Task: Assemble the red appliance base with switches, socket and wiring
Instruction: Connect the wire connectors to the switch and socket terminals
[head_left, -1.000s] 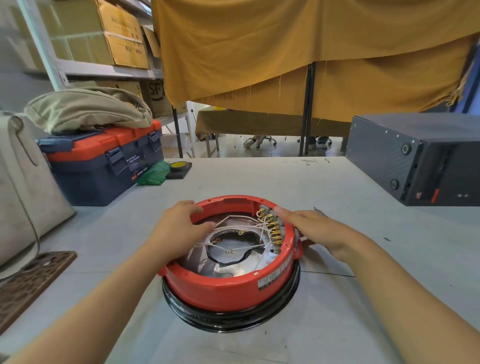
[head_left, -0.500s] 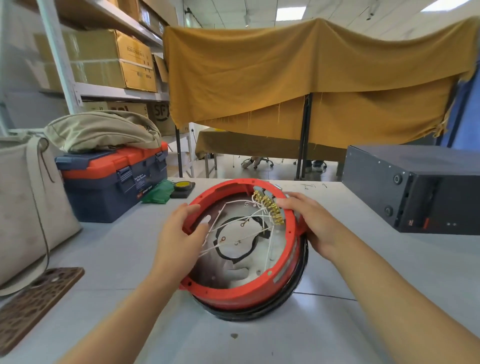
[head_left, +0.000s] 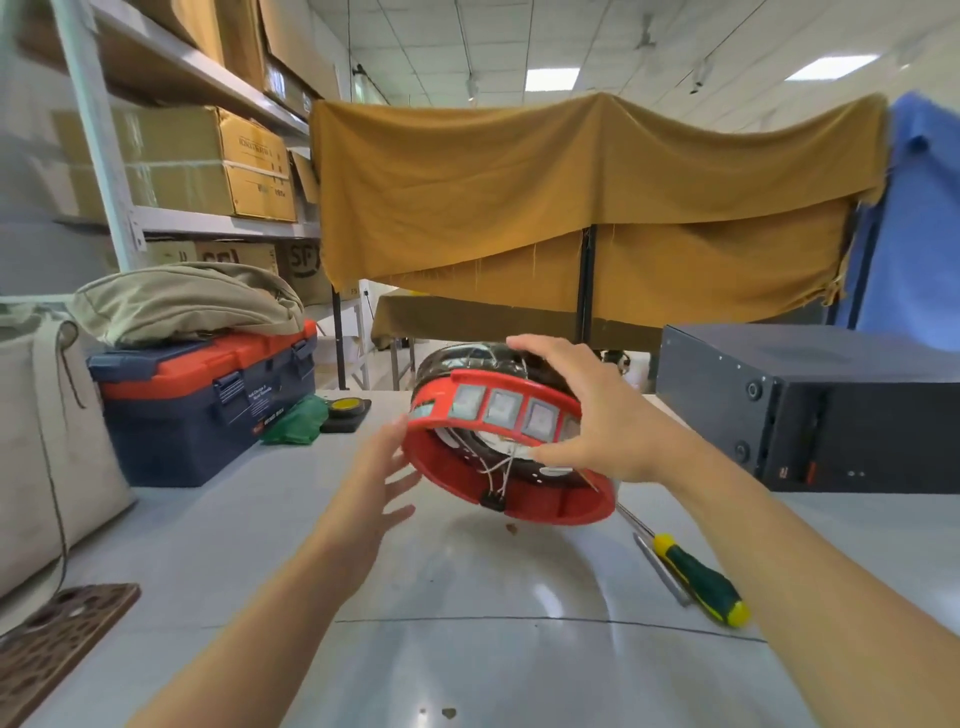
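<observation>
Both hands are at the red base (head_left: 511, 457): the right hand (head_left: 597, 410) is gripping its rim, and the left hand (head_left: 382, 480) is touching its side with fingers spread. It is tilting above the table (head_left: 467, 623), near a screwdriver (head_left: 696, 577).

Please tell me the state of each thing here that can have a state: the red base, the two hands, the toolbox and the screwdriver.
red base: lifted off the table, tilted, open side facing down toward the camera, white wires visible inside.
right hand: grips the base's rim, fingers over the top.
left hand: open, fingers spread, at the base's left edge.
toolbox: closed, a folded cloth bag on its lid.
screwdriver: lying flat on the table, untouched.
</observation>
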